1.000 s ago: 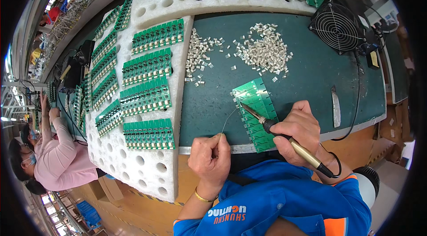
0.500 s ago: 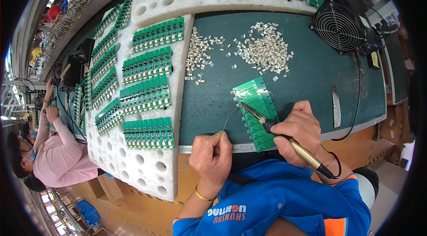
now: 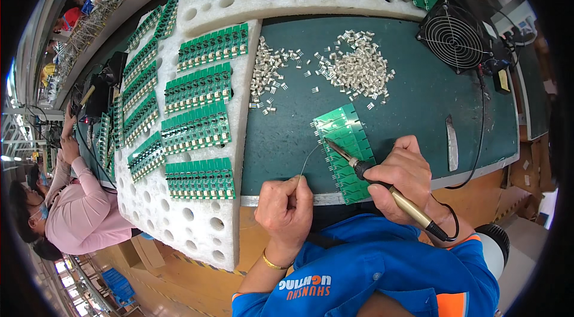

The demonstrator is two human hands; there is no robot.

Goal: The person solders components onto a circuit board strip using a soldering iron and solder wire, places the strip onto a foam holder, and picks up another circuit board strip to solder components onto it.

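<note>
My right hand (image 3: 402, 178) grips a soldering iron (image 3: 412, 204) by its gold and black handle. The iron's tip rests on or just over the left part of a green circuit board panel (image 3: 344, 138), which lies at the table's near edge. My left hand (image 3: 286, 208) is closed, pinching a thin strand of solder wire (image 3: 308, 157) between thumb and finger. The wire curves up toward the board's left edge, close to the tip; whether it touches is too fine to tell.
Small white connectors lie in a large pile (image 3: 359, 66) and a smaller pile (image 3: 266, 69). White foam trays (image 3: 197, 218) on the left and back carry green boards. A black fan (image 3: 452, 36) stands at the back right, a flat metal strip (image 3: 451, 144) below it. A co-worker (image 3: 86, 212) sits left.
My hands, the iron and the board have barely moved. The co-worker at the left has shifted their arms and head slightly.
</note>
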